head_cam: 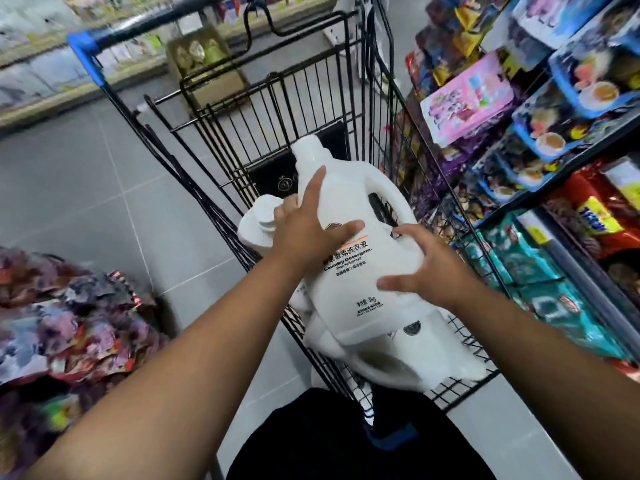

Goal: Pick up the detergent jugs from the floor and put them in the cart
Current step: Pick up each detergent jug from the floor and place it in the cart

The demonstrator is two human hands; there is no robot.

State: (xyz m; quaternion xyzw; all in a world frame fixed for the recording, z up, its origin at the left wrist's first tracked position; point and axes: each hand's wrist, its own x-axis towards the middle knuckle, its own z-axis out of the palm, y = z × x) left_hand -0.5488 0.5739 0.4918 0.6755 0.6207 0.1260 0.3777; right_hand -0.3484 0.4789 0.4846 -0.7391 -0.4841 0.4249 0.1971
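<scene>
Detergent jug (346, 188) over cart (85, 51).
Left hand (304, 225) fingers splayed flat on it; right hand (427, 270) fingers wide, seemingly touching.

On the white jug (360, 268), "Laundry Detergent" and, seemingly, "3kg" are legible.

Bright, even light; edges smeared with blur and wide-angle warping.

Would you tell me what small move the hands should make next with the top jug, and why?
Probably settle the top jug, then lift both hands off. It lies tilted on other jugs inside the cart, with the left hand flat on it and the right hand against its side, so it looks placed but not released.
</scene>
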